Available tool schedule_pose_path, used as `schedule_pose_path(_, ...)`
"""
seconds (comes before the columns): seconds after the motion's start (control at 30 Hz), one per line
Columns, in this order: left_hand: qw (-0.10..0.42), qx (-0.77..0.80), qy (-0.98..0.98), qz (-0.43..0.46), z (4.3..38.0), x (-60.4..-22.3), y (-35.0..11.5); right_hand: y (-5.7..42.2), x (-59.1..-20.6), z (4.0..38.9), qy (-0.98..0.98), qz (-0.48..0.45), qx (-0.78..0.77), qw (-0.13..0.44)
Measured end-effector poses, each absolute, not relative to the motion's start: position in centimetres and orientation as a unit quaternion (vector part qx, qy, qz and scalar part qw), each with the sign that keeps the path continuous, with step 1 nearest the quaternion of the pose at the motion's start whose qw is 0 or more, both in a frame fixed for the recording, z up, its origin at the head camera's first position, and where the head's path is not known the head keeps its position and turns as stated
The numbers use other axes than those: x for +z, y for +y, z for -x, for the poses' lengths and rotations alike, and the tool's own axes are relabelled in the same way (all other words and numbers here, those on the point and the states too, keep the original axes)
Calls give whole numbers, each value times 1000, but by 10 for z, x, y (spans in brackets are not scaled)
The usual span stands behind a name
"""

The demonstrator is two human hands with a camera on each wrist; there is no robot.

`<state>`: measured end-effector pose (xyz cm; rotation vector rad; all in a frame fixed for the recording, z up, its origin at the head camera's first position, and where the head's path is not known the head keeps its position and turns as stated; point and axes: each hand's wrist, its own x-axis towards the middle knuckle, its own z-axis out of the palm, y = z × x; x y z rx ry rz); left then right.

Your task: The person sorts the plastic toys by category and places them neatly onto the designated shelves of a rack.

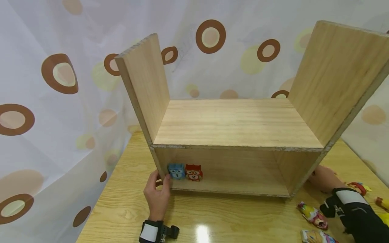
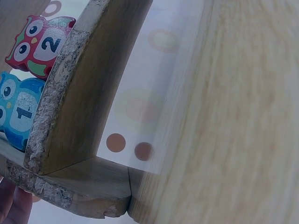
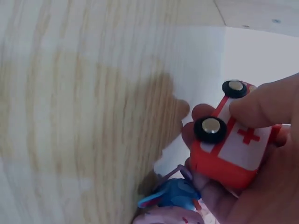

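Head: left hand [image 1: 157, 193] grips shelf [image 1: 237, 121] at lower left, likely steadying it; blue owl [image 1: 176, 171], red owl [image 1: 193, 173] stand inside, numbers facing out. At right, right hand [image 1: 324, 178] partly hidden by shelf.
Left wrist: only fingertips [image 2: 21, 205] show.
Right wrist: right hand clamps car [image 3: 236, 154] outside shelf, apparently for firm hold.

Right grip [image 1: 325, 178] partly behind the shelf [image 1: 231, 121] in head view, toy car [image 3: 239, 150] mostly out of sight there.
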<state>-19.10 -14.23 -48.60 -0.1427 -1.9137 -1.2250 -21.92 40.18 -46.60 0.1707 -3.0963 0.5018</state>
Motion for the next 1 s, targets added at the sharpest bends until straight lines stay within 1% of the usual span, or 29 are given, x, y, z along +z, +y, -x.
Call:
schedule_pose_path(0.17, 426, -487, -759, 70, 193, -481, -141, 405, -460, 212, -981, -30, 191, -20)
schedule_pose_path(0.37, 434, -484, -757, 73, 195, -480, -141, 405, -450, 201, -978, -15, 210, 5)
schedule_pose_path(0.7, 419, -483, -767, 50, 189, -481, -141, 401, -437, 176, -962, 39, 259, 77)
schedule_pose_path(0.87, 416, -485, -767, 56, 189, -482, -142, 393, -425, 167, -945, 71, 286, 141)
schedule_pose_path(1.0, 415, -488, -766, 57, 188, -483, -141, 377, -399, 150, -931, 99, 293, 192)
